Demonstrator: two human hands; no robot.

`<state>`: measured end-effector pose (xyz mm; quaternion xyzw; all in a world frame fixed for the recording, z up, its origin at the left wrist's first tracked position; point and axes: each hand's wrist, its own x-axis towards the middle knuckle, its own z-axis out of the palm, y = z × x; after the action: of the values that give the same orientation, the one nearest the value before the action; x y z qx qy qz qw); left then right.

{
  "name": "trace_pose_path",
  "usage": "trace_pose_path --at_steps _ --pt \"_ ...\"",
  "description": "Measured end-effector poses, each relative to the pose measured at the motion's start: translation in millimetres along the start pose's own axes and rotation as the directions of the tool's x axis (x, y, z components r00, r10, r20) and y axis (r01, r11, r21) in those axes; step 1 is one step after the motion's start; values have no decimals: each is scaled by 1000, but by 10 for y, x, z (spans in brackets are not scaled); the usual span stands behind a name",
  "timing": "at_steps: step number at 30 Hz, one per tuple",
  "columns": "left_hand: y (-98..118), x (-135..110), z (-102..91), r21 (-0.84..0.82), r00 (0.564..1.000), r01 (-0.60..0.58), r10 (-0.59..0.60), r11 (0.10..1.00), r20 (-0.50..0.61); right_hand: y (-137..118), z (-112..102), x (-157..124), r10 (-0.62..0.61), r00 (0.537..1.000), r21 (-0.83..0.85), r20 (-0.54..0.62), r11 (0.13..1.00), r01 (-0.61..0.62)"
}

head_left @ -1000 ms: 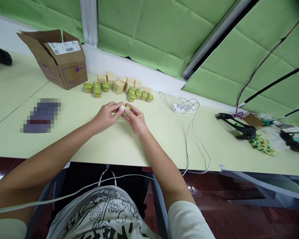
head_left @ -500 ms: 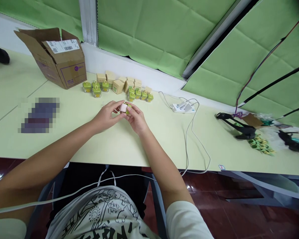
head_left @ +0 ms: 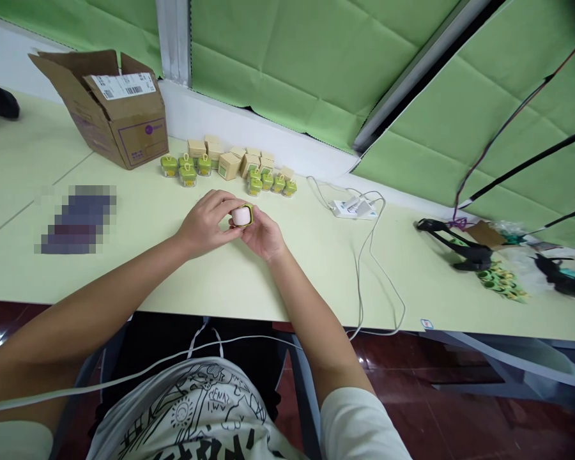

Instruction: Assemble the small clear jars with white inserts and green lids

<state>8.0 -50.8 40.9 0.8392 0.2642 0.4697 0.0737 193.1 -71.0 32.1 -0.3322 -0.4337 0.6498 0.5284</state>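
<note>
Between my two hands, over the middle of the table, is a small pale-pink rounded item with a green rim (head_left: 242,216). My left hand (head_left: 207,225) pinches it from the left with thumb and fingers. From the right, my right hand (head_left: 264,235) curls its fingers round the green side; part of that grip is hidden. Just beyond the hands stand small jars with green lids and loops, one group (head_left: 188,174) to the left and another (head_left: 255,186) to the right.
Small tan cartons (head_left: 229,165) stand behind the jars. A large open cardboard box (head_left: 141,137) is at the back left. White cables run from a power strip (head_left: 354,208) over the table edge. A black frame-like object (head_left: 474,255) lies at the right.
The pink item has turned in my hands, so its pink face and green rim show more fully. My right thumb and fingers have shifted on it.
</note>
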Motion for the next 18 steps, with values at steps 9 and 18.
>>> trace_pose_path --at_steps 9,18 --pt "-105 -40 7 53 996 93 -92 994 -20 -72 31 -56 -414 875 -417 -250 862 289" --pt "-111 -50 33 -10 998 70 -70 998 -3 31 92 -39 -350 924 -463 -153 852 245"
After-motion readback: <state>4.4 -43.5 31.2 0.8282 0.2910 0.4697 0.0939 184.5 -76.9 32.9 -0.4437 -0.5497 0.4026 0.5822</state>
